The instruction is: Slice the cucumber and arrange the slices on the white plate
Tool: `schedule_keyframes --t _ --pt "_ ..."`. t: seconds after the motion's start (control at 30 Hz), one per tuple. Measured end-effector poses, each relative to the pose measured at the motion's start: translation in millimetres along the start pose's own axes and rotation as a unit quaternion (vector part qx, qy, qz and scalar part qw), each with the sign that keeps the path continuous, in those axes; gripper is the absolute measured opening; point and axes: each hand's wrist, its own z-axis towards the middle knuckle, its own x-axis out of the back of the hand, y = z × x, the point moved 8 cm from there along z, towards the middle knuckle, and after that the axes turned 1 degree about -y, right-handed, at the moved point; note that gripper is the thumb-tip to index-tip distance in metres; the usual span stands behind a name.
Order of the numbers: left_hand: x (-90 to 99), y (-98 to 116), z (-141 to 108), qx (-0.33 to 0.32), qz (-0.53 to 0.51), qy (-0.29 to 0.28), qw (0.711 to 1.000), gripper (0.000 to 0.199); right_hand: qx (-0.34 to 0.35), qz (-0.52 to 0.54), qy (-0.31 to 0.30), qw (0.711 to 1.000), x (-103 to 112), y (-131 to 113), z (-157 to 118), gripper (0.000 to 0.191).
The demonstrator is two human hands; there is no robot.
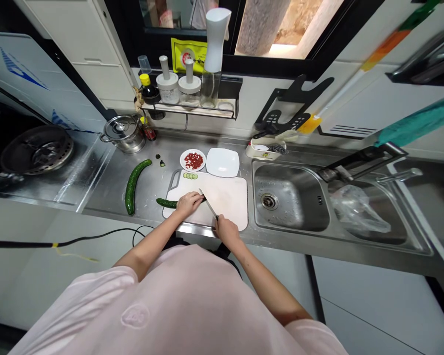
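A white cutting board (227, 197) lies on the steel counter in front of me. My left hand (188, 204) is closed over a cucumber (166, 202), whose dark green end sticks out to the left. In my right hand (227, 230) is the handle of a knife (209, 204), its blade slanting up and left beside the fingertips of my left hand. Several cucumber slices (190, 175) rest near the board's top left. Behind the board are a plate of chopped red pieces (193, 160) and a white square plate (222, 162).
A whole cucumber (133, 187) lies left of the board, with small dark scraps (162, 163) nearby. A lidded steel pot (124, 134) stands at the back left. To the right is the sink (292, 197); a shelf (192, 109) with jars hangs above the counter.
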Motion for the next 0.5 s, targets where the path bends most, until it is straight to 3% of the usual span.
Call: schedule_keyframes --t 0.5 --pt "-0.1 -1.4 0.0 0.001 0.010 -0.005 1.000 0.026 0.014 0.014 0.026 0.999 21.6 -28.2 32.7 0.029"
